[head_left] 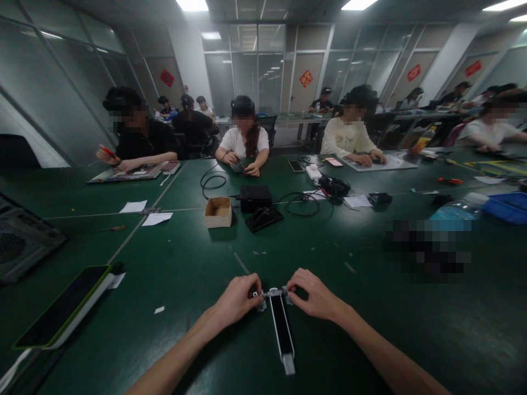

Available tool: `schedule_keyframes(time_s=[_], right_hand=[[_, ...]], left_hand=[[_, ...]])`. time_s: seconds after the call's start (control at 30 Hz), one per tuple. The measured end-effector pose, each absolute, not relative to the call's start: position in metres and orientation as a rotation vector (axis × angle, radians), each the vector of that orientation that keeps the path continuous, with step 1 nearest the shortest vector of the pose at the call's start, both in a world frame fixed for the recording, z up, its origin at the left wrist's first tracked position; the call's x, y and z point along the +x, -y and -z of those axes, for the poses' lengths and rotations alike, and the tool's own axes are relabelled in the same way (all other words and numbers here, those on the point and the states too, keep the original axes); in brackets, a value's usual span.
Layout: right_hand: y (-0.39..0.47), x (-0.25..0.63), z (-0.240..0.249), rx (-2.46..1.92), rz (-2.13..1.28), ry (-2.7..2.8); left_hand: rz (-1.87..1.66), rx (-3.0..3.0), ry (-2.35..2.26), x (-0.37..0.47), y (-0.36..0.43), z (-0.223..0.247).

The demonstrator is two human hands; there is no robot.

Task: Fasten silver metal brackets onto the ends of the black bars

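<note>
A long, narrow strip-shaped device (281, 326) with a white rim and a black face lies on the green table in front of me. Grey metal bracket-like pieces (275, 292) cross its far end. On the left side, my left hand (240, 294) is closed, thumb and fingertips pinching the left grey bracket piece (261, 306). My right hand (310, 291) pinches the matching piece on the right, mostly covered by its fingertips. A short pale tab (289, 364) sticks out at the near end of the strip.
A cardboard box (218, 213), a black box (255, 198) and cables (302, 203) stand ahead. At left are a phone-like slab (63, 304), a screwdriver (117, 227) and a computer case (24, 236). A blue tray (508, 207) sits at right. Several people work across the table.
</note>
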State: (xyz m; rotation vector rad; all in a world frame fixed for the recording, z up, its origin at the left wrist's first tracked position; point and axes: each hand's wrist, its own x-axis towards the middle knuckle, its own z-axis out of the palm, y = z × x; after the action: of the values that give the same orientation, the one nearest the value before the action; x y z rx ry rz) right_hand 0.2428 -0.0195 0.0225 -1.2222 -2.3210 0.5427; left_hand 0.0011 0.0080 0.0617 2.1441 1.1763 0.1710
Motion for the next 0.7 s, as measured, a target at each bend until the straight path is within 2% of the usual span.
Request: schedule_keyframes(time_s=[0.7], right_hand=[[0.0189, 0.2441, -0.0188, -1.215, -0.536, 2.327]], left_hand=[[-0.207, 2.134, -1.126, -0.0028, -0.0090, -0.0556]])
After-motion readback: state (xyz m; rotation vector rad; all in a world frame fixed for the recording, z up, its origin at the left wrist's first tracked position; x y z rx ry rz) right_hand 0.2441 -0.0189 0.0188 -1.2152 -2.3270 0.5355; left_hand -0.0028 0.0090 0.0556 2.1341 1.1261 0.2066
